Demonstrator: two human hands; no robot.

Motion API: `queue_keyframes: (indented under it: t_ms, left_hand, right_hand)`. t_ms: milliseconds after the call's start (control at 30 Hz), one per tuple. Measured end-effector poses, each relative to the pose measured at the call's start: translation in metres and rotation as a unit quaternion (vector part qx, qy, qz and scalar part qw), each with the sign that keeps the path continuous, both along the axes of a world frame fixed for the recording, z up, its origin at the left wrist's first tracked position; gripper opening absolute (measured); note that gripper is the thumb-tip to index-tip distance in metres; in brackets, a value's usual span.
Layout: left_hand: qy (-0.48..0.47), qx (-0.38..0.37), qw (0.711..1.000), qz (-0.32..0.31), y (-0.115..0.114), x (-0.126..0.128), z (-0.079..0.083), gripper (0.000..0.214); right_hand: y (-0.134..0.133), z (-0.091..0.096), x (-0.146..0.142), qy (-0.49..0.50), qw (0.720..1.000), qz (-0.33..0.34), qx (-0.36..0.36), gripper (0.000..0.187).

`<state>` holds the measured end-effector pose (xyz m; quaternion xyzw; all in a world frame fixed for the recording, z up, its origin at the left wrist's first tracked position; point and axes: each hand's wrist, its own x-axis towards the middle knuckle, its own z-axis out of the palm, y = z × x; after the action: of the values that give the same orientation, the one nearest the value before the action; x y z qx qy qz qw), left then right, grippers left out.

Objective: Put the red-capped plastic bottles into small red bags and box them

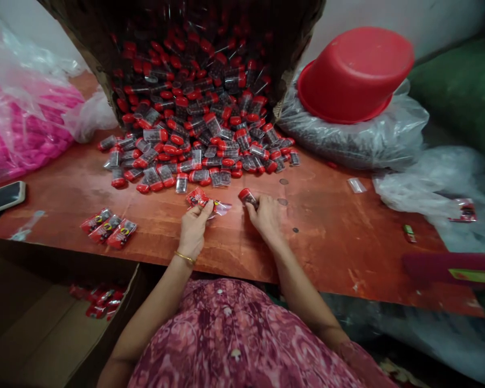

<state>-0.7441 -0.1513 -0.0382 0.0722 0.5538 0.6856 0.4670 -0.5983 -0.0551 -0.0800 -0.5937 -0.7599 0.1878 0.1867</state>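
Note:
My left hand (194, 229) pinches a small red printed plastic pouch (197, 197), whose clear end points right. In my right hand (267, 217) is a small clear container with a red cap (246, 195), its dark contents partly hidden by my fingers. The two hands are apart, low over the table. Just beyond them lies a big heap of similar red-capped containers (210, 124), spilling out of a tipped box. To the left, three filled red packets (108, 228) rest side by side on the table.
An open cardboard box (44, 318) below the table's left edge holds several red packets (99, 300). A phone (4, 198) and a bag of pink pieces (20, 126) are at left. At right, a red tub (355, 75) sits upside down on a filled plastic bag (355, 140).

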Motion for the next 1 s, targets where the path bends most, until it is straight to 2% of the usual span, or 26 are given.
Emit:
queue_keyframes:
  t_ms: [67,100,167,233,300,433,633,767,867,1000]
  left_hand:
    - [-0.012,0.005,1.000,-0.001,-0.001,-0.002,0.000,0.039]
    - [-0.015,0.007,1.000,0.000,-0.002,-0.004,0.000,0.039]
    - [-0.015,0.008,1.000,-0.002,-0.003,-0.007,0.000,0.039]
    - [-0.006,0.012,1.000,-0.014,-0.004,-0.008,-0.001,0.038]
    - [0.005,0.024,0.999,-0.030,-0.005,-0.007,-0.003,0.037]
    - [0.058,0.043,0.996,-0.046,-0.005,-0.004,-0.009,0.037]
    - [0.141,0.068,0.983,-0.093,-0.010,-0.010,-0.014,0.033]
    - [0.095,0.082,0.988,-0.087,-0.008,-0.005,-0.011,0.036]
    - [0.041,0.094,0.993,-0.060,-0.004,0.003,-0.008,0.038]
    - [-0.015,0.072,0.997,-0.022,-0.001,0.012,-0.006,0.043]
  right_hand:
    - [-0.006,-0.001,0.003,0.168,0.984,0.015,-0.049,0.016]
    - [-0.010,0.001,0.006,0.262,0.960,0.026,-0.091,0.018]
    - [-0.020,0.008,0.013,0.417,0.889,0.055,-0.183,0.025]
    - [-0.031,0.018,0.019,0.496,0.827,0.084,-0.251,0.028]
    - [-0.040,0.028,0.021,0.520,0.801,0.100,-0.278,0.027]
    - [-0.048,0.037,0.016,0.504,0.807,0.114,-0.288,0.026]
    - [-0.047,0.032,0.004,0.482,0.826,0.092,-0.276,0.026]
    - [-0.054,0.031,-0.001,0.476,0.843,0.084,-0.235,0.024]
    - [-0.060,0.031,-0.006,0.470,0.852,0.089,-0.211,0.024]
    - [-0.067,0.025,-0.013,0.477,0.856,0.094,-0.178,0.023]
